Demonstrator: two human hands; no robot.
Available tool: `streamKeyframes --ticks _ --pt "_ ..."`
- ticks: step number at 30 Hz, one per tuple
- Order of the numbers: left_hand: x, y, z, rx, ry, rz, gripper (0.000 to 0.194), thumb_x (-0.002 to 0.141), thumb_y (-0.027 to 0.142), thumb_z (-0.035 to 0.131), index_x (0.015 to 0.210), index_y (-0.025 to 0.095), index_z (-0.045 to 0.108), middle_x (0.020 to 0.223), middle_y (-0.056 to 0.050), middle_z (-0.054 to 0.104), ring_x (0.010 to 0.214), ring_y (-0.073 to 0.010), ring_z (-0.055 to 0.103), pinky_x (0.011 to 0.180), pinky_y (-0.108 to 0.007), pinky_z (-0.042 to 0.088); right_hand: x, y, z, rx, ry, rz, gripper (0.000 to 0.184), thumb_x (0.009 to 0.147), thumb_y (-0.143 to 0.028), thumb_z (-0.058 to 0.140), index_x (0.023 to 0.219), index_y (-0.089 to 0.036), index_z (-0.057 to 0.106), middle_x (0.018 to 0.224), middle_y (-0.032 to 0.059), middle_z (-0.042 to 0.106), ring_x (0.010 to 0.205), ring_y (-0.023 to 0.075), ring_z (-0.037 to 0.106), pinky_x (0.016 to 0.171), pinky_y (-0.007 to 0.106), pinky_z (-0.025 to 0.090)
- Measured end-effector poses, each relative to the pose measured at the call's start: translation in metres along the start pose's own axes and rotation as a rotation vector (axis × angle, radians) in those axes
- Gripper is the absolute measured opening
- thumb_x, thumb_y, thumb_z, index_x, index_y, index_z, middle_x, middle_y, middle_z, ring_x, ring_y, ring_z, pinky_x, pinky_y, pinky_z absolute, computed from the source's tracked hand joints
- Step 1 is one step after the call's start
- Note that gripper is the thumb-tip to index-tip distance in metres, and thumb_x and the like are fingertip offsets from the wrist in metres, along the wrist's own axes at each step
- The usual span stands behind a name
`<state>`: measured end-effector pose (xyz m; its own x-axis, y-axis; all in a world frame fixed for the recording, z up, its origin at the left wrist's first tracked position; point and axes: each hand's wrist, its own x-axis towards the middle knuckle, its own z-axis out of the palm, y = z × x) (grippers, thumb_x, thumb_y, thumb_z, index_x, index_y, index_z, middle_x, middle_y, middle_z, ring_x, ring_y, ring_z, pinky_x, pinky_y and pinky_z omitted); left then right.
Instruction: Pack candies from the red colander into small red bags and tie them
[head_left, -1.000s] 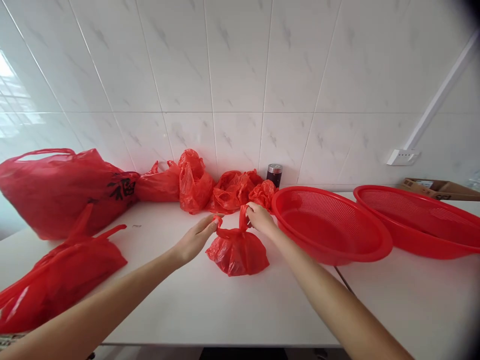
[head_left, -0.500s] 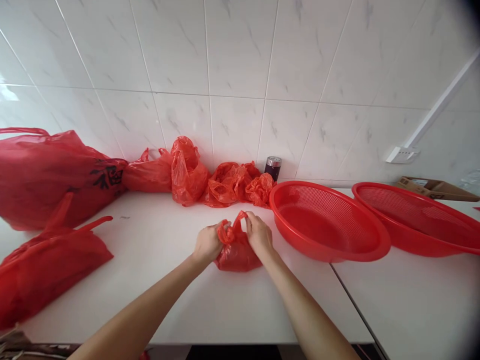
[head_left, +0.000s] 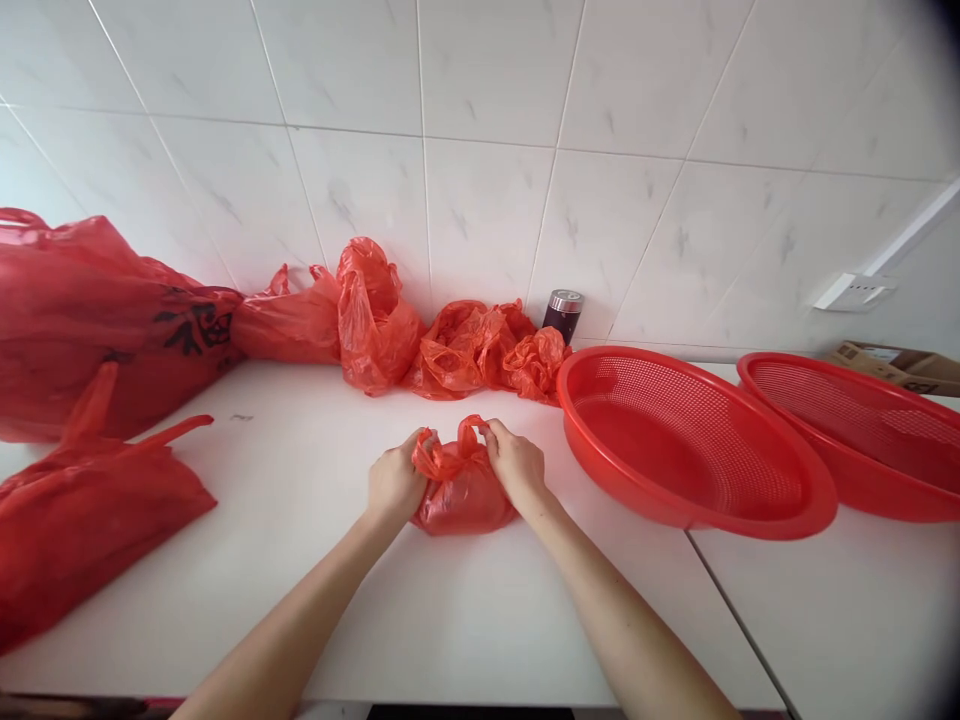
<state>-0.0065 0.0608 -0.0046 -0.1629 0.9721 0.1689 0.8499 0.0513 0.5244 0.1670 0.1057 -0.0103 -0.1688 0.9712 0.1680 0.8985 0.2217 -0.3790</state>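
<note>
White counter [head_left: 480,630] across the whole view, marble-veined wall tiles [head_left: 480,170] along its far edge. Right side: two red mesh colanders, nearer one [head_left: 697,430] close to the right hand, farther one [head_left: 847,430] just past it, partly cut off by the frame. Left side: big red plastic bag with black printed character [head_left: 97,330] against the wall, flat red bag with long handles [head_left: 82,510] lying nearer. Along the wall, crumpled red bags [head_left: 375,320] in a loose row, dark canister with metal lid [head_left: 562,315] upright behind them. Far right: white wall socket [head_left: 855,292], cardboard box [head_left: 892,365] mostly out of frame.

Centre, near side of the counter: small rounded red plastic bag [head_left: 465,495], resting on the surface, just left of the nearer colander. Left hand [head_left: 397,480] closed narrow on the bag's gathered top at its left. Right hand [head_left: 517,465] closed narrow on the top at its right, fingers curled over a handle. Versus the earlier frame a second back: hands lower, right down at the bag, handles shorter and gathered, no longer stretched upward.
</note>
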Motion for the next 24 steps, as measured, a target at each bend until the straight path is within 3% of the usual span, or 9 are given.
streamKeyframes --ticks 4,7,11,14,24 --pt "0.027 -0.017 -0.004 0.118 0.023 -0.029 0.045 0.096 0.046 0.022 0.088 0.025 0.061 0.079 -0.007 0.072 0.073 -0.0245 0.065 0.058 -0.028 0.036 0.018 0.015 0.003 -0.053 0.001 0.020 0.029 0.100 -0.036 0.031 0.109 -0.030 0.058 0.079 0.0003 0.068 0.070 0.0172 0.061 0.058 0.025 0.028" --pt "0.038 -0.024 0.004 0.200 0.027 -0.027 0.046 0.096 0.047 0.024 0.088 0.024 0.063 0.080 -0.008 0.073 0.072 -0.0247 0.067 0.059 -0.029 0.036 0.028 0.018 0.010 -0.073 -0.004 0.053 0.032 0.101 -0.037 0.028 0.107 -0.029 0.058 0.078 0.0004 0.068 0.069 0.0175 0.061 0.058 0.026 0.028" --pt "0.040 -0.026 0.019 0.267 0.047 0.040 0.045 0.097 0.043 0.026 0.085 0.022 0.064 0.089 -0.008 0.074 0.076 -0.0233 0.068 0.076 -0.035 0.040 0.034 0.020 0.020 -0.093 -0.025 0.090 0.035 0.101 -0.040 0.025 0.106 -0.028 0.057 0.075 0.0009 0.068 0.068 0.0180 0.061 0.057 0.026 0.029" --pt "0.042 -0.027 0.024 0.286 0.058 0.084 0.047 0.098 0.040 0.025 0.086 0.021 0.066 0.089 -0.008 0.074 0.079 -0.0226 0.068 0.093 -0.040 0.034 0.036 0.022 0.023 -0.105 -0.043 0.103 0.035 0.101 -0.040 0.025 0.106 -0.027 0.057 0.074 0.0016 0.067 0.066 0.0181 0.060 0.058 0.026 0.029" --pt "0.040 -0.026 0.024 0.220 0.049 0.088 0.041 0.096 0.033 0.032 0.087 0.019 0.069 0.089 -0.011 0.073 0.080 -0.0239 0.066 0.096 -0.043 0.031 0.034 0.023 0.024 -0.026 -0.035 0.113 0.034 0.100 -0.042 0.029 0.104 -0.025 0.058 0.070 0.0024 0.065 0.066 0.0184 0.059 0.060 0.027 0.031"
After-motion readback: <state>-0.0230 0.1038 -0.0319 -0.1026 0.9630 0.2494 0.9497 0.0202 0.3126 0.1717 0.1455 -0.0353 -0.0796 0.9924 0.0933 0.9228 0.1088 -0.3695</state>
